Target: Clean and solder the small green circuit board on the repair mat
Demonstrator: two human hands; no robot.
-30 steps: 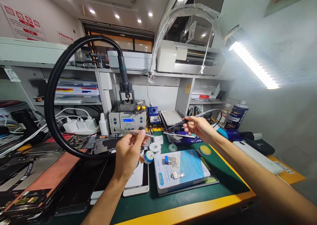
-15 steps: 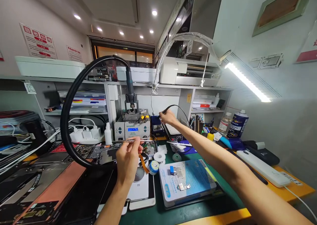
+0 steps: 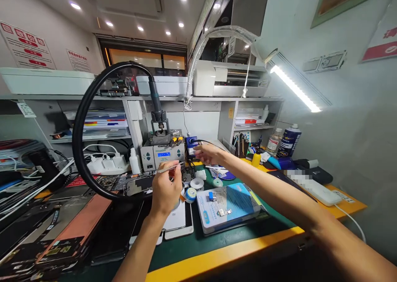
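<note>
My left hand (image 3: 167, 187) pinches thin metal tweezers (image 3: 167, 168), held roughly level in front of the grey station with the blue display (image 3: 163, 154). Below it lie a white Mi box (image 3: 174, 220) and a small blue-labelled tin (image 3: 190, 194). My right hand (image 3: 207, 152) reaches forward beside the blue holder (image 3: 191, 141), right of the station, fingers bent towards it. A black cable (image 3: 203, 141) runs from the holder behind that hand. Whether its fingers grip anything is too small to tell.
A blue-white case (image 3: 229, 205) with small metal parts lies on the green mat. Disassembled phones (image 3: 74, 228) cover the left side. A thick black hose (image 3: 77, 133) loops at the left; bottles (image 3: 290, 141) stand at the right.
The whole view has shifted, with the bench edge now showing in front. My right hand has lowered to beside the blue holder; the black cable no longer arcs high. My left hand still has the tweezers.
</note>
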